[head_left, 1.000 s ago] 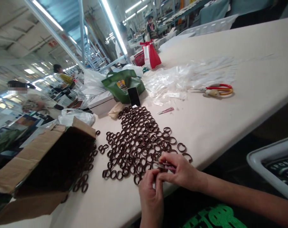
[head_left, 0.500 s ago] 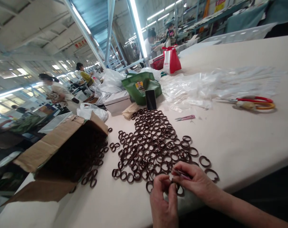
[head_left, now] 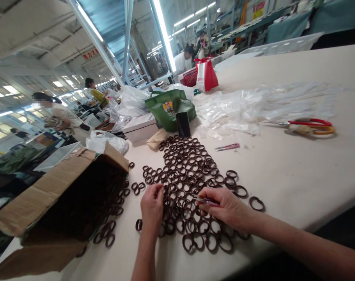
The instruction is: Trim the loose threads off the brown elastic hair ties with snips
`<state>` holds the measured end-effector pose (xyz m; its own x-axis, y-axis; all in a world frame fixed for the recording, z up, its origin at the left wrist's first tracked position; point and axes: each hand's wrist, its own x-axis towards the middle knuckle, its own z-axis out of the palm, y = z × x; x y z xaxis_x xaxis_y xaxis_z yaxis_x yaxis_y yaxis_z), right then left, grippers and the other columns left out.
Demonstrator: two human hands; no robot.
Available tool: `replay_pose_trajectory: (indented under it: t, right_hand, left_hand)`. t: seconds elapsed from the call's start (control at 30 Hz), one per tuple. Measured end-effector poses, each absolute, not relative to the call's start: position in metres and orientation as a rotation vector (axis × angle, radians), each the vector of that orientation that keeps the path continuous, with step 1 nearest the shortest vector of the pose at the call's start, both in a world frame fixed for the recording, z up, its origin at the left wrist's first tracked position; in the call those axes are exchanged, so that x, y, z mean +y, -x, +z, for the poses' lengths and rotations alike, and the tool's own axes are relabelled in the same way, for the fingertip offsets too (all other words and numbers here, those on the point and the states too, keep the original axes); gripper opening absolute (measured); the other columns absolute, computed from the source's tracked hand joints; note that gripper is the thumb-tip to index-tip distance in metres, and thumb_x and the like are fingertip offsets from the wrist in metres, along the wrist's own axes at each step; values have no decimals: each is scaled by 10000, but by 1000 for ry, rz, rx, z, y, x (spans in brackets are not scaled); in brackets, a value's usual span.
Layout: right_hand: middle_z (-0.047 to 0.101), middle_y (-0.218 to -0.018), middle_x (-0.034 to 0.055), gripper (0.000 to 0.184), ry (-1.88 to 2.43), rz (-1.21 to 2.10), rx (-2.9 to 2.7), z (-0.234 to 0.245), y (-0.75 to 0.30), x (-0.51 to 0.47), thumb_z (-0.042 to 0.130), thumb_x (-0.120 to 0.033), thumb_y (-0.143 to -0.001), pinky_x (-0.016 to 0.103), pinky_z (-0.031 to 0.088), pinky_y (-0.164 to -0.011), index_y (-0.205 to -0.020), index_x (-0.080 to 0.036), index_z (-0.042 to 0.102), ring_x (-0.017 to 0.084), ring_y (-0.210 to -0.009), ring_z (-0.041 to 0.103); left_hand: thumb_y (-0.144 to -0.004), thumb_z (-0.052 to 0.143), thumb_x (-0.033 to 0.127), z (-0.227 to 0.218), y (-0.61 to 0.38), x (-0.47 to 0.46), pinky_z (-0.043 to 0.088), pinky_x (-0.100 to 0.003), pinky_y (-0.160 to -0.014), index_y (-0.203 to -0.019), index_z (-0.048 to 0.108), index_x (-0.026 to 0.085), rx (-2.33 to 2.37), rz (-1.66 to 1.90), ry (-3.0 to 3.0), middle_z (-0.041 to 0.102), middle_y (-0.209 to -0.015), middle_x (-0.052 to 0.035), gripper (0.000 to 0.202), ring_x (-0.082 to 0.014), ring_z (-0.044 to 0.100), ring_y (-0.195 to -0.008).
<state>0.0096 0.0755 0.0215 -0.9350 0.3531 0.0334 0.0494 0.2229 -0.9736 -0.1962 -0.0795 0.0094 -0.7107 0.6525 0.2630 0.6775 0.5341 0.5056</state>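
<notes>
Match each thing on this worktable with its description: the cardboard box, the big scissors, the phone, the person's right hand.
Things
1. cardboard box
2. big scissors
3. phone
4. right hand

Descriptions
A. holds a thin pink tool
B. black, upright in front of the green bag
C. on its side, open toward the dark rings
D. red and orange handles, far right on the table

Pairs: 1-C, 2-D, 3-B, 4-A

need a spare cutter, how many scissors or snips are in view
3: red-handled scissors far right on the table, pink thread snips beside the brown rings, a pink pair held in the right hand. Others may hide under the clear bags.
</notes>
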Motion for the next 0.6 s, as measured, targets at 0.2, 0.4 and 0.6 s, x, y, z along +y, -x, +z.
replay_pose_trajectory:
  t: [0.2,0.4,0.6]
  right_hand:
    - [600,-665,-22,144,390,1420,-2505,14,-30,84,574,-285,-863,203,355,-573,-799,-183,651,100,-589,499]
    - [642,-718,-9,155,379,1370,-2523,6,-43,89,539,-267,-876,206,372,-607,-829,-188,664,108,-634,554]
    - [656,-739,-1,132,426,1334,-2434,8,-50,96,556,-246,-854,208,395,-619,-871,-187,673,115,-648,570]
  left_hand:
    - [-839,599,199,10,290,-34,440,-323,-923,-892,745,209,-2822,-546,1294,693,-986,-78,155,-222,623,-955]
    - [-819,658,229,5,303,-16,427,-320,-934,-880,771,199,-2940,-302,1319,712,-987,-87,132,-237,640,-1005]
    - [-897,645,378,2,308,-15,500,-430,-908,-978,681,159,-3109,-231,1209,695,-1040,-62,236,-206,648,-978]
